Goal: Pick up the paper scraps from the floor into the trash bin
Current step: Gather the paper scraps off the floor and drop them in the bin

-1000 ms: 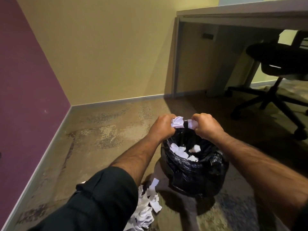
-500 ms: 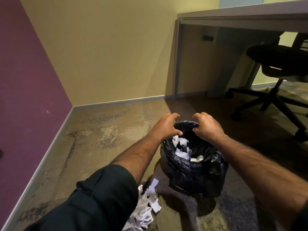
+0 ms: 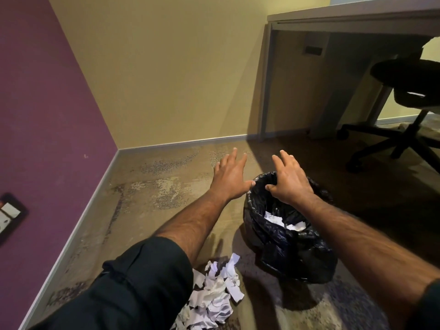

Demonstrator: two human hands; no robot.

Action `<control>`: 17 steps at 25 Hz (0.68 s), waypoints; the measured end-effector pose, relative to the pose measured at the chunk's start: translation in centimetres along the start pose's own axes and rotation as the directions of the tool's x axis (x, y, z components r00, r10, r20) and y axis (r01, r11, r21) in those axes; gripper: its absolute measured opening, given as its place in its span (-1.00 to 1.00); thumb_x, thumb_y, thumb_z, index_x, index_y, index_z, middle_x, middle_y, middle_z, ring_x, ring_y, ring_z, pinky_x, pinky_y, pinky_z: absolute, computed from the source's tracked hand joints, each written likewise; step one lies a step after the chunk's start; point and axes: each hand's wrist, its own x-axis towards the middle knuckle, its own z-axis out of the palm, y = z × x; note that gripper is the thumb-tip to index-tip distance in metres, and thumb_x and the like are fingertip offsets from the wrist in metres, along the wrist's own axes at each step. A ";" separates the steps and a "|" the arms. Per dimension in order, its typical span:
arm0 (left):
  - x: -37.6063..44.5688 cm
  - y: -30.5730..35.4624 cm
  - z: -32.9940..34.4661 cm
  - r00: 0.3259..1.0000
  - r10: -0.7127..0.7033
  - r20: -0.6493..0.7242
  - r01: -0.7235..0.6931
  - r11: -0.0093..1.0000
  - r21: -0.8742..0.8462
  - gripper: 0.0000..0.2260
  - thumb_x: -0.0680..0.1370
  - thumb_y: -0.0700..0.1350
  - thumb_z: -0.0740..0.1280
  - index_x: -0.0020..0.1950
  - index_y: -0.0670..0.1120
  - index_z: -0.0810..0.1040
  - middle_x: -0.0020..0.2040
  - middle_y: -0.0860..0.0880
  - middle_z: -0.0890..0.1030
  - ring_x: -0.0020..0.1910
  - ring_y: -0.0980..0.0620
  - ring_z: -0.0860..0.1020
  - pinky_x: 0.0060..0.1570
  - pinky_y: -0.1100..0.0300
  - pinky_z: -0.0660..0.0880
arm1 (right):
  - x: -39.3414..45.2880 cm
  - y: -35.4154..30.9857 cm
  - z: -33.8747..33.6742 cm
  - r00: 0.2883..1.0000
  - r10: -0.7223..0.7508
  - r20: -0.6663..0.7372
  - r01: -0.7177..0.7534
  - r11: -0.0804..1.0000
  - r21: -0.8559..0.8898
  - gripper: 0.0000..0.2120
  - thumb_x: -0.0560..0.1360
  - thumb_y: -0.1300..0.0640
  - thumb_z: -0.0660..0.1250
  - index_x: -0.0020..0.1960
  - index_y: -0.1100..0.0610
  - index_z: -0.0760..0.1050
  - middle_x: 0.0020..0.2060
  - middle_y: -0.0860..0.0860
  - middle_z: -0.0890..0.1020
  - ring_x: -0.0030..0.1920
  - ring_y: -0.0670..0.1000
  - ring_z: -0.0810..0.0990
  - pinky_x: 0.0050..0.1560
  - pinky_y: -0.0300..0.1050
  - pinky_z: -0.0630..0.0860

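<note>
A trash bin lined with a black plastic bag (image 3: pixel 295 253) stands on the floor right of centre, with white paper scraps (image 3: pixel 283 220) lying inside it. My right hand (image 3: pixel 289 179) hovers over the bin's far rim, palm down, fingers spread, holding nothing. My left hand (image 3: pixel 231 176) is just left of the bin, also flat and empty, fingers apart. A heap of crumpled white paper scraps (image 3: pixel 214 296) lies on the floor in front of the bin, partly hidden by my dark left sleeve.
A purple wall (image 3: pixel 47 115) runs along the left and a yellow wall behind. A grey desk (image 3: pixel 345 17) stands at the back right with a black office chair (image 3: pixel 409 91) on a wheeled base under it. The floor is worn and mottled.
Both hands held a wad of paper scraps over the bin, let it fall inside, and now have opened flat with fingers spread. The view has tilted slightly.
</note>
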 end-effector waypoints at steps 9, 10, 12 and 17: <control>-3.0 -7.8 -0.1 0.996 -0.084 -0.030 0.088 0.985 0.145 -0.14 0.54 0.22 0.34 0.66 0.00 -0.08 0.66 -0.11 -0.21 0.64 -0.17 -0.13 0.57 -0.18 -0.09 | -0.6 -7.3 3.8 0.994 -0.085 0.070 0.085 0.996 -0.001 -0.09 0.46 -0.05 0.48 0.61 0.08 0.01 0.62 0.13 -0.03 0.60 0.19 -0.01 0.57 0.12 0.09; -3.5 -8.9 0.1 0.994 -0.108 -0.029 0.111 0.982 0.155 -0.14 0.54 0.22 0.34 0.66 0.00 -0.09 0.66 -0.11 -0.23 0.64 -0.17 -0.14 0.57 -0.19 -0.10 | -0.7 -8.2 4.4 0.993 -0.091 0.075 0.090 0.996 0.008 -0.10 0.47 -0.04 0.48 0.60 0.07 0.02 0.62 0.13 -0.04 0.60 0.18 0.01 0.57 0.12 0.12; -4.5 -10.9 0.5 0.989 -0.144 -0.017 0.145 0.975 0.169 -0.12 0.54 0.22 0.35 0.66 0.00 -0.10 0.66 -0.12 -0.24 0.64 -0.18 -0.16 0.57 -0.20 -0.09 | -1.2 -9.9 5.8 0.990 -0.114 0.083 0.112 0.994 0.018 -0.12 0.47 -0.04 0.48 0.60 0.08 0.04 0.62 0.12 -0.04 0.59 0.18 0.06 0.54 0.11 0.16; -7.3 -14.8 2.0 0.979 -0.202 0.004 0.198 0.964 0.176 -0.11 0.54 0.23 0.34 0.66 -0.01 -0.11 0.65 -0.12 -0.25 0.64 -0.18 -0.14 0.56 -0.19 -0.09 | -2.4 -12.4 9.3 0.980 -0.155 0.127 0.155 0.988 0.012 -0.13 0.47 -0.04 0.47 0.60 0.09 0.05 0.62 0.16 -0.03 0.57 0.21 0.10 0.55 0.08 0.13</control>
